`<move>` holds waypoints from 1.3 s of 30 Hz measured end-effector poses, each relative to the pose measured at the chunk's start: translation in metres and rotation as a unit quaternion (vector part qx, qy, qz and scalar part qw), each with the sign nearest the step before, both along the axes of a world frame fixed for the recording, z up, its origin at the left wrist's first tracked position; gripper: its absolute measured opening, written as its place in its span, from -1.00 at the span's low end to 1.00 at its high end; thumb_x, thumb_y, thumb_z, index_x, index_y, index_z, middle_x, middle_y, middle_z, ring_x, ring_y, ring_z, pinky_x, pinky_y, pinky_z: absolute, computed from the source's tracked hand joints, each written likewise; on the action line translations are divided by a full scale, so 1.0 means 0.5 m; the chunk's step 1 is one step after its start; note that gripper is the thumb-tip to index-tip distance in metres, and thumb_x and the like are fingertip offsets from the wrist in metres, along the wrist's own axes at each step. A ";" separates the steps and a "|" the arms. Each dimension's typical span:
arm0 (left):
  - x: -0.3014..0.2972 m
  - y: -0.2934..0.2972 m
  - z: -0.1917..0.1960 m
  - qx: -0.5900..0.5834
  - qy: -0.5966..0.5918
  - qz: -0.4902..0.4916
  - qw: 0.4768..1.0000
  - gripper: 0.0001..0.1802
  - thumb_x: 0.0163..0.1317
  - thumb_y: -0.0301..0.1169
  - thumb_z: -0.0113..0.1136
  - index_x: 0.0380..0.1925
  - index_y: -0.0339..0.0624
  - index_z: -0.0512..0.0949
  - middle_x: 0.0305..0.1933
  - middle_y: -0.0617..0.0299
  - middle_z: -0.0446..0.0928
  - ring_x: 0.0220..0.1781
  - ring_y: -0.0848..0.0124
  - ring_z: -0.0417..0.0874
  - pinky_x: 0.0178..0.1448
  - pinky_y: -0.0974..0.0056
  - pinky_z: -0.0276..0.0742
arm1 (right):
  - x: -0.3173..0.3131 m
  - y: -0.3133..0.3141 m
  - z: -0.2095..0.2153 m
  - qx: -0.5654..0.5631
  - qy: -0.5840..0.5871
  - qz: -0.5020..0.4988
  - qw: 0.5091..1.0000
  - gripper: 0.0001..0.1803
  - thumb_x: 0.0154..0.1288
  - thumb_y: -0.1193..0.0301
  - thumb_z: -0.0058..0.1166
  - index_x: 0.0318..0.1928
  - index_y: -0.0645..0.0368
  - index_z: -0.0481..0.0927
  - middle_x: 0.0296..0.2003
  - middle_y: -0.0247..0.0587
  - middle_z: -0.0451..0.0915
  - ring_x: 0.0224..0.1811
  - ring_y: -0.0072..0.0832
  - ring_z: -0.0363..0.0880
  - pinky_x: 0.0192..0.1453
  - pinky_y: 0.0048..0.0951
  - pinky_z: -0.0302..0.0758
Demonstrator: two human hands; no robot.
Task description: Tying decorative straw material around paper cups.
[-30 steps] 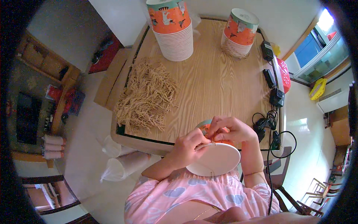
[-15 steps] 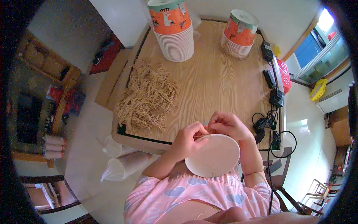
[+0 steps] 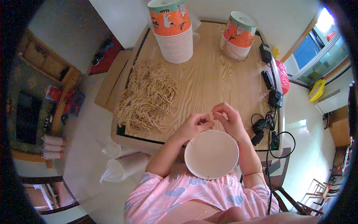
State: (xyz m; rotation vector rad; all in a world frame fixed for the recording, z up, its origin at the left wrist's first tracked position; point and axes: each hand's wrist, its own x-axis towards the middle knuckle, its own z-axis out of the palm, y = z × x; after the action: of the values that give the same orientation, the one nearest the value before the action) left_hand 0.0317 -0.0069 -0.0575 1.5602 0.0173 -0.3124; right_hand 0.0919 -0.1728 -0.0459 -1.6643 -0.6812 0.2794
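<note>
A white paper bucket [image 3: 212,155] rests at my lap, its round opening facing up toward me and its outer side hidden. Thin short marks show on its inner wall near the rim. At the far rim my left hand [image 3: 195,125] is closed in a pinch, thumb against fingers. Close beside it, slightly higher and to the right, my right hand [image 3: 228,118] also pinches with thumb and forefinger. What either pinch holds is too small to make out. Left of my hands lies a tangled heap of tan twisted cords [image 3: 149,98] on the wooden table [image 3: 203,80].
A tall stack of orange-printed paper buckets [image 3: 173,37] stands at the back, with a shorter stack [image 3: 238,35] to its right. Black adapters [image 3: 276,98] and coiled cables [image 3: 266,125] lie along the right edge. Bagged stacks [image 3: 125,166] lie on the floor at left.
My right hand has lifted a little away from the rim, and its fingers have drawn apart from my left. The bucket has shifted slightly down and left, with more of its far rim showing.
</note>
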 end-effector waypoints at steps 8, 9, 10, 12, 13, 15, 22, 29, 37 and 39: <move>-0.015 -0.006 -0.012 -0.019 -0.004 0.041 0.999 -0.85 0.12 -0.42 0.16 -0.54 -0.25 0.51 -0.59 0.40 0.44 -0.53 0.64 0.42 -0.46 0.46 0.32 | 0.035 -0.032 -0.019 0.091 0.100 0.050 0.990 -0.81 0.21 0.51 0.07 -0.15 0.22 0.47 -0.24 -0.37 0.51 -0.14 -0.60 0.44 -0.04 -0.59 0.37; -0.014 -0.006 -0.015 -0.014 -0.023 0.039 0.999 -0.85 0.13 -0.42 0.16 -0.55 -0.25 0.49 -0.60 0.42 0.42 -0.54 0.65 0.40 -0.48 0.46 0.30 | 0.036 -0.034 -0.020 0.091 0.100 0.051 0.989 -0.81 0.21 0.51 0.07 -0.15 0.22 0.47 -0.24 -0.37 0.51 -0.14 -0.60 0.44 -0.04 -0.59 0.37; -0.013 -0.005 -0.016 -0.013 -0.023 0.040 0.999 -0.85 0.13 -0.42 0.16 -0.55 -0.25 0.49 -0.60 0.42 0.42 -0.54 0.65 0.40 -0.48 0.46 0.30 | 0.038 -0.035 -0.021 0.076 0.114 0.082 0.987 -0.80 0.20 0.54 0.07 -0.15 0.24 0.47 -0.24 -0.35 0.50 -0.16 -0.62 0.44 -0.05 -0.59 0.38; -0.011 -0.006 -0.018 -0.010 -0.036 0.028 0.999 -0.82 0.15 -0.42 0.14 -0.58 -0.23 0.45 -0.63 0.46 0.35 -0.57 0.68 0.34 -0.51 0.48 0.24 | 0.039 -0.039 -0.025 0.060 0.127 0.111 0.984 -0.80 0.19 0.58 0.07 -0.14 0.26 0.48 -0.24 -0.33 0.48 -0.18 -0.63 0.43 -0.07 -0.58 0.40; -0.009 -0.007 -0.019 -0.010 -0.036 0.027 0.999 -0.82 0.15 -0.42 0.14 -0.58 -0.23 0.45 -0.63 0.46 0.35 -0.57 0.68 0.34 -0.51 0.48 0.24 | 0.040 -0.040 -0.031 0.045 0.130 0.110 0.984 -0.81 0.18 0.58 0.09 -0.16 0.27 0.49 -0.25 -0.33 0.49 -0.18 -0.63 0.43 -0.08 -0.58 0.40; -0.009 -0.010 -0.020 -0.024 -0.038 0.023 0.999 -0.79 0.17 -0.41 0.13 -0.60 -0.21 0.41 -0.64 0.50 0.29 -0.58 0.72 0.28 -0.53 0.50 0.18 | 0.040 -0.041 -0.042 0.030 0.135 0.108 0.985 -0.82 0.16 0.58 0.10 -0.19 0.27 0.50 -0.27 -0.33 0.50 -0.18 -0.63 0.44 -0.09 -0.58 0.40; -0.006 -0.013 -0.025 -0.034 -0.036 0.025 0.998 -0.80 0.17 -0.41 0.12 -0.59 -0.20 0.40 -0.65 0.51 0.27 -0.58 0.73 0.25 -0.54 0.50 0.15 | 0.031 -0.028 -0.047 -0.004 0.118 0.066 0.991 -0.92 0.24 0.51 0.04 -0.39 0.26 0.49 -0.46 -0.39 0.44 -0.34 -0.65 0.38 -0.24 -0.60 0.34; -0.008 -0.007 -0.022 -0.015 -0.032 0.025 0.999 -0.79 0.17 -0.41 0.15 -0.59 -0.14 0.39 -0.60 0.49 0.32 -0.53 0.70 0.33 -0.47 0.47 0.26 | 0.030 -0.029 -0.044 -0.105 0.087 0.059 0.989 -0.78 0.32 0.39 -0.05 -0.43 0.28 0.40 -0.54 -0.40 0.30 -0.42 -0.63 0.25 -0.35 -0.54 0.28; -0.016 0.034 -0.003 0.008 -0.129 0.001 0.992 -0.75 0.06 -0.38 0.33 -0.55 -0.12 0.39 -0.56 0.49 0.34 -0.51 0.69 0.30 -0.49 0.51 0.20 | 0.025 -0.015 -0.068 -0.042 0.121 0.051 0.990 -0.79 0.30 0.36 0.00 -0.41 0.23 0.40 -0.55 -0.47 0.31 -0.43 -0.64 0.25 -0.35 -0.56 0.28; -0.017 0.049 -0.024 0.005 -0.097 -0.071 0.993 -0.78 0.05 -0.43 0.33 -0.53 -0.13 0.42 -0.54 0.49 0.37 -0.48 0.70 0.34 -0.43 0.53 0.26 | 0.021 -0.012 -0.073 -0.048 0.124 0.055 0.990 -0.81 0.28 0.38 0.03 -0.41 0.22 0.42 -0.55 -0.49 0.33 -0.43 -0.65 0.26 -0.34 -0.57 0.29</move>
State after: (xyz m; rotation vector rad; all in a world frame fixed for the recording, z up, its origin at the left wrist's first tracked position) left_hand 0.0232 0.0174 -0.0694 1.5996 -0.2447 -0.2703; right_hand 0.1026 -0.1790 -0.0825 -1.6509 -0.5785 0.5957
